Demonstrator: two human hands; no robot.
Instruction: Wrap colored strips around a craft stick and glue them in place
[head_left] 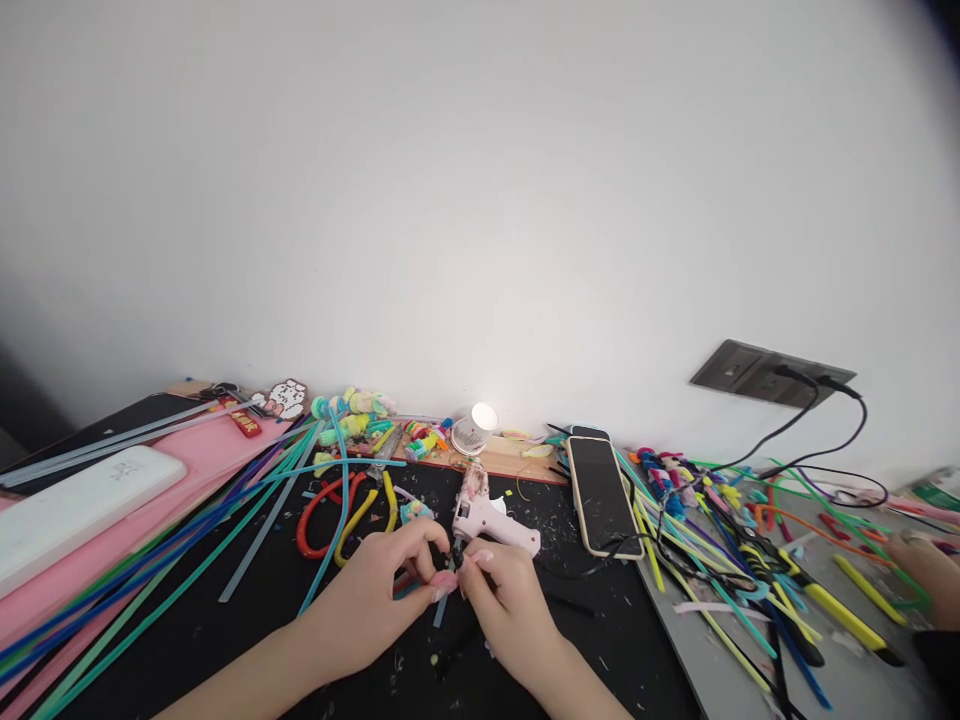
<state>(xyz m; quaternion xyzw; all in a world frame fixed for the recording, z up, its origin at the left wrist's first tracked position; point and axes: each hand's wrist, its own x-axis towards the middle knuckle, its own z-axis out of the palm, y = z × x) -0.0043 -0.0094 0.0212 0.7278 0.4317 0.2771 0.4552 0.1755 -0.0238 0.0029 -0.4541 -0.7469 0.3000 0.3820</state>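
My left hand and my right hand meet over the black mat, fingertips pinched together on a small dark piece with a short blue strip hanging below it. What the piece is I cannot make out. Just beyond my fingers lies a pink glue gun on its side. Red-handled and yellow-handled pliers lie to the left of my left hand.
Long coloured strips fan across the left; more lie piled at right. A phone lies face up. A white box rests on pink board. Cables run to a wall socket. Another person's hand shows at far right.
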